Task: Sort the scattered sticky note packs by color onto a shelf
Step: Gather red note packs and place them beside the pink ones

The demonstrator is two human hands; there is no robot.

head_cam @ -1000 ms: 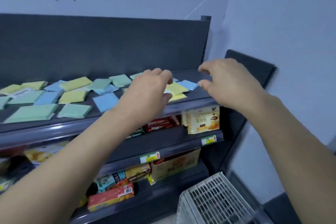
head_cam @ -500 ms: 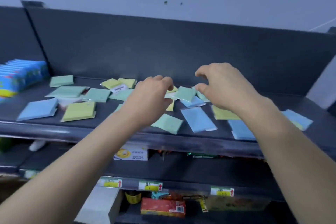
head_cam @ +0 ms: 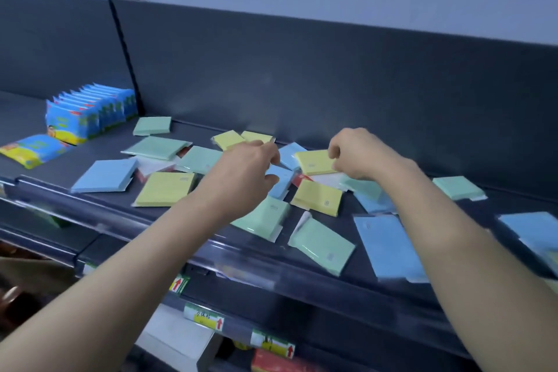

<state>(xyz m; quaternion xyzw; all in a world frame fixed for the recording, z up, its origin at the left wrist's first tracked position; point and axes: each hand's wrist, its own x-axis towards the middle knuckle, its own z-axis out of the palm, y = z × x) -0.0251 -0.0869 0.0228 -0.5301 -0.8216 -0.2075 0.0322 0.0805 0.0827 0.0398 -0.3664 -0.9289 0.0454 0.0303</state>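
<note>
Several sticky note packs in green, yellow and blue lie scattered on the dark shelf (head_cam: 211,238). My left hand (head_cam: 247,167) hovers with curled fingers over a blue pack (head_cam: 282,183), and nothing shows inside it. My right hand (head_cam: 357,152) reaches over the middle of the pile; its curled fingers and thumb pinch the right edge of a yellow pack (head_cam: 314,161) that lies on top of other packs. Another yellow pack (head_cam: 317,198) lies just in front, a green pack (head_cam: 321,244) nearer the shelf's front edge.
Blue and yellow snack bags (head_cam: 87,110) stand at the left end of the shelf, beyond an upright divider (head_cam: 123,48). A dark back panel (head_cam: 332,75) closes the shelf behind. Lower shelves with price tags (head_cam: 205,315) and boxed goods sit below.
The view has swung left and come closer to the shelf. Both hands moved forward and down onto the middle of the pile, and the right hand now reaches the yellow pack.
</note>
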